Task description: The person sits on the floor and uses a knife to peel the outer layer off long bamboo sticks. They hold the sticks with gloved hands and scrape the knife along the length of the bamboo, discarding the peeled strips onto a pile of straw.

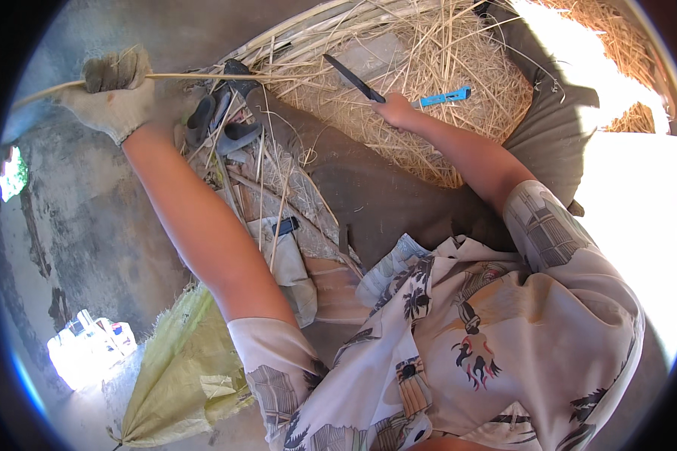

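My left hand (116, 94), in a worn grey work glove, is stretched out to the upper left and closed around a long thin pale stalk (203, 76) that runs toward the straw. My bare right hand (395, 111) reaches forward and grips a knife with a dark blade (351, 77) pointing up-left and a blue handle end (445, 96) sticking out to the right. The blade lies over a heap of dry straw (459, 68).
Dark sandals (226, 124) lie beside the straw heap on the concrete floor (75, 225). A yellow-green woven sack (180, 368) lies at the lower left. A dark cloth (549, 120) covers ground at the right, with bright sunlight beyond it.
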